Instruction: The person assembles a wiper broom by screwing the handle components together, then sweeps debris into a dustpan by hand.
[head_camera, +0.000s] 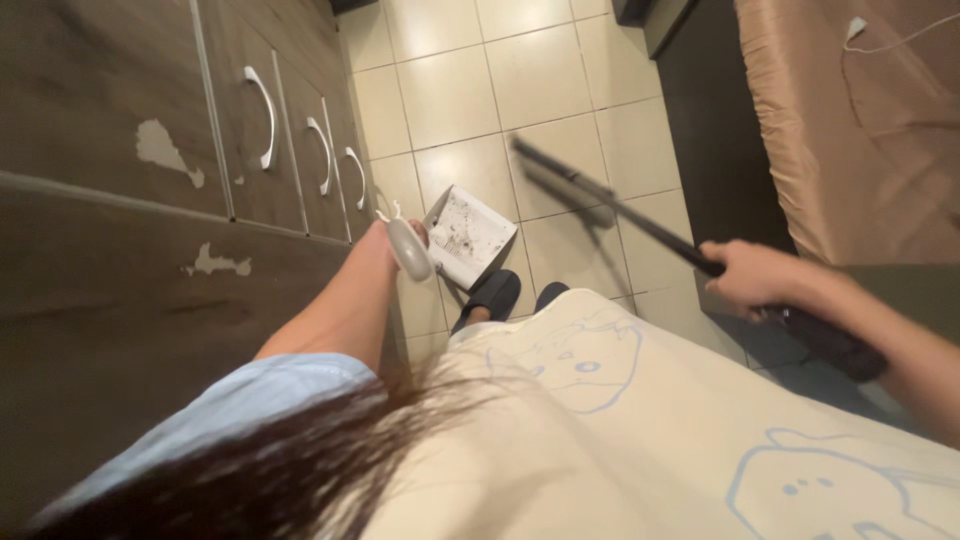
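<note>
My left hand (388, 240) grips the white handle (411, 250) of a white dustpan (468, 234), held tilted just above the tiled floor, with dark dust and debris lying in its tray. My right hand (752, 273) is closed around a long dark broom handle (612, 200) that slants away to the upper left, blurred, its shadow on the tiles. The broom's head is out of view. My feet in dark slippers (492, 295) stand just below the dustpan.
Dark wooden cabinet doors with white curved handles (265, 115) line the left side, their veneer chipped. A bed with a tan cover (850, 130) stands at the right, with a white cable on it. Cream floor tiles (470, 80) stretch ahead between them.
</note>
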